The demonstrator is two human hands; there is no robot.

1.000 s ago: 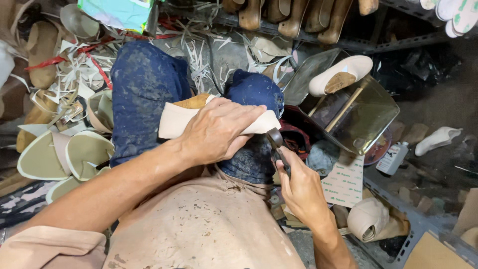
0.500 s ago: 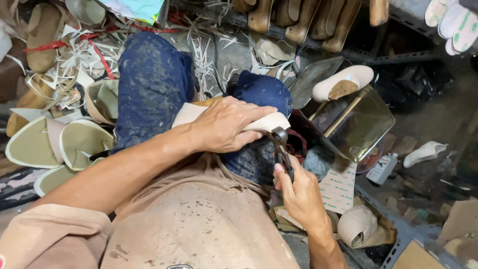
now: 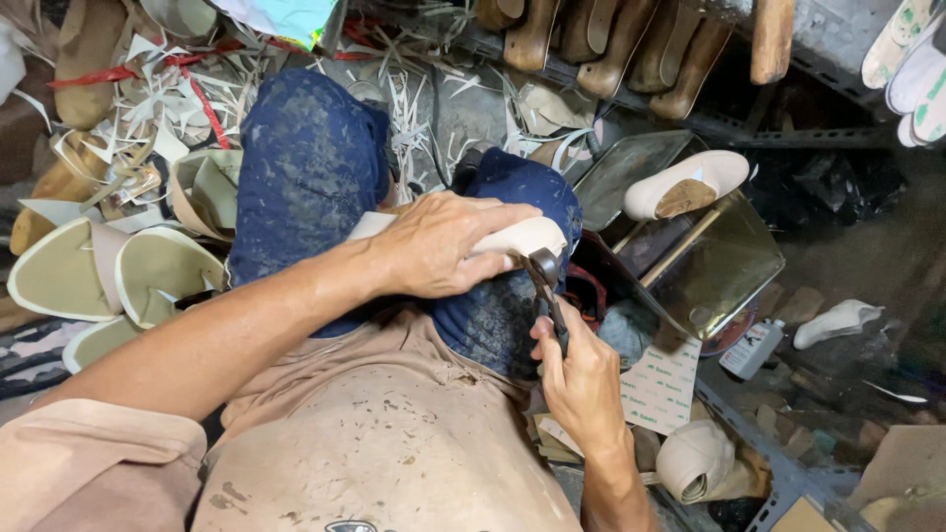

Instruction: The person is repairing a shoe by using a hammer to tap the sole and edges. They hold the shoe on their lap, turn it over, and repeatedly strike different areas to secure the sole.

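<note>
Cream shoe (image 3: 522, 236) lies crosswise on the knee, left hand (image 3: 439, 246) clamped over it; right hand (image 3: 581, 379), below its toe, grips pincers (image 3: 547, 286) biting its edge.

We see a cluttered workshop: metal shelf (image 3: 631, 94) of wooden lasts (image 3: 601, 39) beyond fingertips, scrap-strewn floor (image 3: 434, 99).

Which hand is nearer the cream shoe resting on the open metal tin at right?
Right. The right hand grips pincers below and left of that shoe. The left hand lies farther left, pressing the shoe on the lap.
</note>
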